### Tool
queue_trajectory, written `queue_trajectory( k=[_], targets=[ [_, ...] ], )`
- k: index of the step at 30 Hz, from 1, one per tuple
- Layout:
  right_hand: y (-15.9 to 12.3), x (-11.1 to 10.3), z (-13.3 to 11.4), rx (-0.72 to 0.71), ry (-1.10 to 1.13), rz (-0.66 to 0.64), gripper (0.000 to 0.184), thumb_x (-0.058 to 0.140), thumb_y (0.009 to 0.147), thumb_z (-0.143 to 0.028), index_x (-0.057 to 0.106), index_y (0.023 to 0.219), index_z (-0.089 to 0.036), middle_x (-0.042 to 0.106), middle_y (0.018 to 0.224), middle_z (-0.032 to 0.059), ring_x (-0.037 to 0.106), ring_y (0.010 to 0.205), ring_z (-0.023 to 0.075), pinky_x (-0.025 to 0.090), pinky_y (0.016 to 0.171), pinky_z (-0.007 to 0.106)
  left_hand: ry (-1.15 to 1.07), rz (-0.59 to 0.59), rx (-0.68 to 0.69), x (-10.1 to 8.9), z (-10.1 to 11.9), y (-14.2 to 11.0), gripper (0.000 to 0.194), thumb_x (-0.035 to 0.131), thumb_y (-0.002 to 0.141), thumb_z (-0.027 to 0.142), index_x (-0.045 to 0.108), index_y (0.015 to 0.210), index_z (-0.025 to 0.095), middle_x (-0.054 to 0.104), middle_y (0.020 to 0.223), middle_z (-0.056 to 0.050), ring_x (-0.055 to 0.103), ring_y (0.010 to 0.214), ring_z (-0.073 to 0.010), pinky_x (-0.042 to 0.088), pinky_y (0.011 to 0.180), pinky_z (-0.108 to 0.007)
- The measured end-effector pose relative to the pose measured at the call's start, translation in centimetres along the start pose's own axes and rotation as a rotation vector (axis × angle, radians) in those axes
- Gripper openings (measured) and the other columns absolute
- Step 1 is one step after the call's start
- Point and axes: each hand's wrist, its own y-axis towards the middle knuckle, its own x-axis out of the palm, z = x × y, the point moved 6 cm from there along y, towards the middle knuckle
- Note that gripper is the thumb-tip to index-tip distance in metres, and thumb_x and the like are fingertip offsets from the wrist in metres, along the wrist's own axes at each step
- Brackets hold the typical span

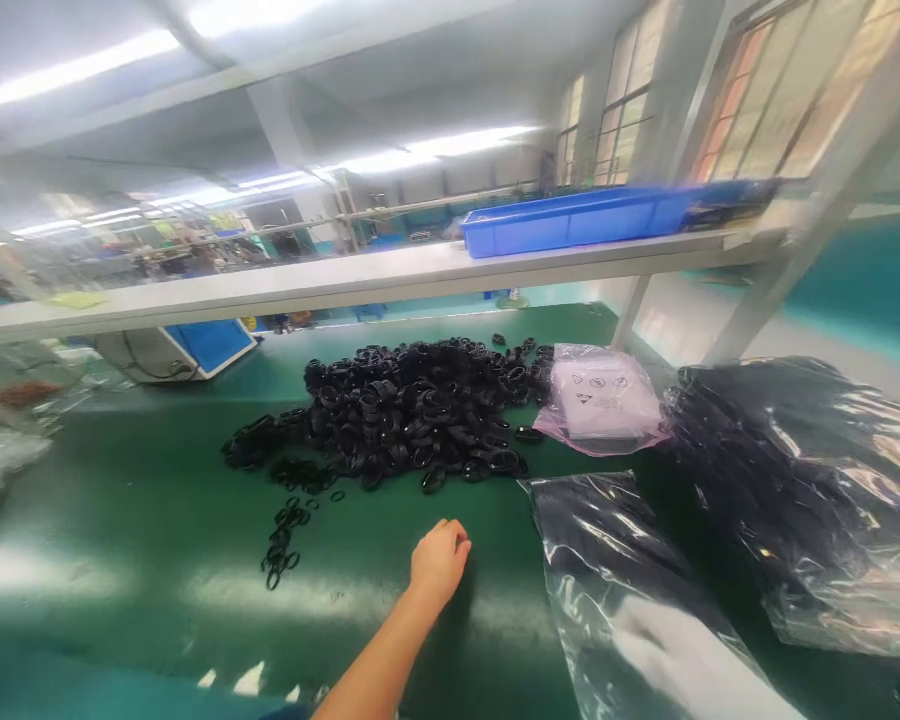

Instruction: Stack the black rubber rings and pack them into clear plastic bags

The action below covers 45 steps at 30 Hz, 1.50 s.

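My left hand (439, 560) reaches in from the bottom edge, back of the hand up, above the green tabletop (345, 620). Its fingers are curled closed, and whatever they may hold is hidden. Just beyond it lies a large heap of black, glossy oval band-like pieces (420, 410). Left of the hand, a few thin black rings (279, 545) trail off from the heap. To its right lies a clear plastic bag (592, 540) with dark contents and a whitish area near the bottom. My right hand is out of view.
A pink-tinted printed bag (604, 400) sits right of the heap. More clear bags with dark contents (787, 500) fill the right side. A shelf (307, 285) crosses above the table, carrying a blue bin (570, 222). A blue-and-white box (187, 350) stands at back left.
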Motion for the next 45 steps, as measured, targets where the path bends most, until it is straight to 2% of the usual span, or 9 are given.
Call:
queue_trajectory(
  k=[8, 13, 16, 21, 25, 32, 38, 41, 45],
  targets=[
    [17.0, -0.5, -9.1, 0.001, -0.308, 0.422, 0.033, 0.042, 0.073, -0.023, 0.056, 0.102, -0.014, 0.057, 0.102, 0.0103, 0.051, 0.098, 0.0200, 0.035, 0.088, 0.028, 0.012, 0.080, 0.261, 0.7, 0.9, 11.1, 0.018, 0.050, 0.075, 0.016, 0.056, 0.092, 0.019, 0.053, 0.098, -0.006, 0.049, 0.093, -0.0198, 0.037, 0.075, -0.031],
    [24.7, -0.4, -8.3, 0.226, -0.506, 0.291, 0.081, 0.062, 0.056, -0.032, 0.032, 0.130, -0.014, 0.039, 0.129, 0.0164, 0.044, 0.111, 0.0292, 0.034, 0.089, 0.038, 0.056, 0.077, 0.306, 2.0, 1.2, 13.4, 0.021, 0.044, 0.077, 0.007, 0.059, 0.089, 0.017, 0.053, 0.094, -0.008, 0.050, 0.088, -0.0208, 0.036, 0.076, -0.036],
    [26.5, 0.8, -8.5, 0.271, -0.526, 0.176, 0.075, 0.066, 0.050, -0.035, 0.045, 0.118, -0.013, 0.053, 0.110, 0.0153, 0.052, 0.098, 0.0306, 0.038, 0.080, 0.040, 0.100, 0.044, 0.395, 2.2, -0.9, 12.7, 0.020, 0.043, 0.079, 0.008, 0.059, 0.085, 0.018, 0.053, 0.092, -0.007, 0.050, 0.086, -0.0200, 0.036, 0.077, -0.036],
    [24.5, 7.1, -10.6, 0.220, -0.540, 0.084, 0.056, 0.065, 0.054, -0.032, 0.053, 0.105, -0.011, 0.055, 0.101, 0.0150, 0.051, 0.094, 0.0309, 0.038, 0.078, 0.040, 0.123, -0.073, 0.558, 0.3, -7.3, 9.0, 0.025, 0.038, 0.078, 0.005, 0.057, 0.079, 0.021, 0.053, 0.090, -0.003, 0.049, 0.082, -0.0163, 0.036, 0.072, -0.030],
    [22.1, 11.5, -12.1, 0.076, -0.606, 0.098, 0.064, 0.063, 0.058, -0.018, 0.046, 0.120, -0.015, 0.052, 0.109, 0.0135, 0.047, 0.098, 0.0300, 0.037, 0.082, 0.039, -0.073, -0.138, 0.334, -1.6, -10.0, 7.3, 0.031, 0.035, 0.077, 0.006, 0.054, 0.094, 0.025, 0.051, 0.099, 0.000, 0.050, 0.085, -0.0139, 0.038, 0.073, -0.027],
    [19.9, 12.0, -10.8, 0.054, -0.364, 0.205, 0.069, 0.051, 0.059, -0.002, 0.039, 0.126, -0.011, 0.051, 0.116, 0.0148, 0.044, 0.107, 0.0284, 0.032, 0.093, 0.039, -0.145, -0.170, 0.276, -0.2, -5.8, 7.6, 0.020, 0.047, 0.076, 0.021, 0.053, 0.095, 0.025, 0.054, 0.096, -0.002, 0.051, 0.089, -0.0183, 0.039, 0.076, -0.031],
    [17.2, 12.1, -8.5, 0.138, 0.625, 0.071, 0.054, 0.063, 0.058, -0.022, 0.048, 0.110, -0.017, 0.056, 0.111, 0.0106, 0.051, 0.104, 0.0241, 0.037, 0.091, 0.038, -0.290, -0.169, 0.311, -1.5, -6.4, 8.5, 0.030, 0.046, 0.075, 0.019, 0.050, 0.103, 0.028, 0.052, 0.104, 0.000, 0.050, 0.095, -0.0158, 0.039, 0.075, -0.027],
    [16.1, 13.1, -8.3, 0.167, 0.907, 0.059, 0.060, 0.070, 0.053, -0.027, 0.049, 0.109, -0.019, 0.054, 0.111, 0.0106, 0.050, 0.104, 0.0246, 0.039, 0.088, 0.041, -0.288, -0.240, 0.509, -1.0, -4.4, 7.7, 0.055, 0.055, 0.065, 0.014, 0.043, 0.117, 0.030, 0.047, 0.116, 0.000, 0.046, 0.104, -0.0181, 0.036, 0.086, -0.029],
    [14.4, 14.3, -9.1, 0.221, 1.190, -0.080, 0.051, 0.069, 0.060, -0.027, 0.050, 0.107, -0.023, 0.051, 0.108, 0.0066, 0.053, 0.093, 0.0200, 0.043, 0.081, 0.045, -0.226, -0.294, 0.543, 0.2, -3.0, 7.9, 0.041, 0.057, 0.065, 0.019, 0.051, 0.105, 0.027, 0.052, 0.103, -0.001, 0.050, 0.094, -0.0202, 0.038, 0.082, -0.033]
  ],
)
